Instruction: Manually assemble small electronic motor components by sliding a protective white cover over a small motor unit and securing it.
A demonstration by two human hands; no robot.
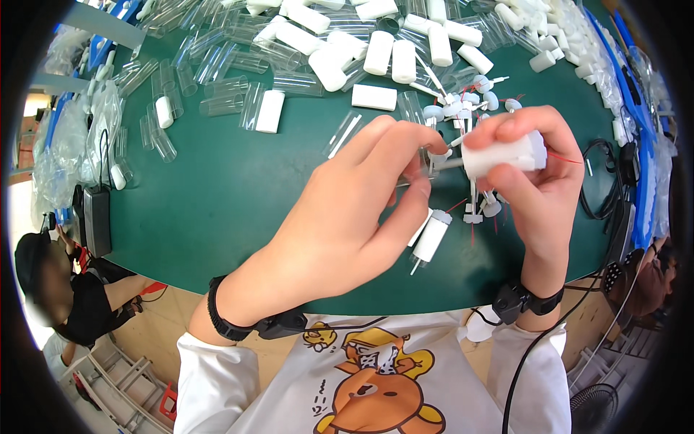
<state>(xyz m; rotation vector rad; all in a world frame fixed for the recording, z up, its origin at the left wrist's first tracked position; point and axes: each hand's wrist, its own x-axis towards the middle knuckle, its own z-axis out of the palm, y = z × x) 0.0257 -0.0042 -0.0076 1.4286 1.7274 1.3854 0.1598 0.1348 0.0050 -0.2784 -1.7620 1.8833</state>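
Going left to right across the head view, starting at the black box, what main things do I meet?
Black box → small white cylinder → left hand → right hand, holding a larger white cylinder → blue strip.

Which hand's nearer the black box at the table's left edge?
Left. The left hand is right of the black box, not touching; the right hand is farther right, holding a white cylinder.
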